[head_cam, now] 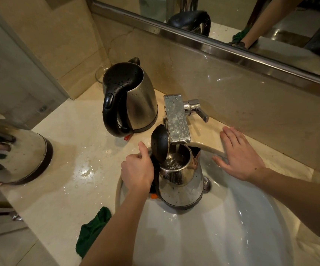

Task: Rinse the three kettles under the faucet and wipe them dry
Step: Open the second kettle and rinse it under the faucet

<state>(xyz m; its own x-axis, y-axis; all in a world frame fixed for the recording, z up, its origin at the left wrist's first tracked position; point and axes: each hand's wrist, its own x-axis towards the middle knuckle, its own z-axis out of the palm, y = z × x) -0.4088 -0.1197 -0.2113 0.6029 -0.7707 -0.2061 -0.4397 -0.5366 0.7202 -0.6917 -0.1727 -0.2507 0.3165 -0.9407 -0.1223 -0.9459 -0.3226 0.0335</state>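
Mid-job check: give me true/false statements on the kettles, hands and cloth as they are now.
1. The left hand grips the front kettle. True.
2. Its lid is shut. False: it stands open beside the faucet.
3. The right hand holds the cloth. False: it lies open by the sink rim; the cloth lies on the counter.
4. The back kettle stands on the counter, lid shut. True.

A beige marble wall (pixel 232 89) stands behind the glossy cream stone desk (pixel 74 135). Above it hangs a steel-framed mirror (pixel 228 14), and a grey panel (pixel 5 70) is at the left.
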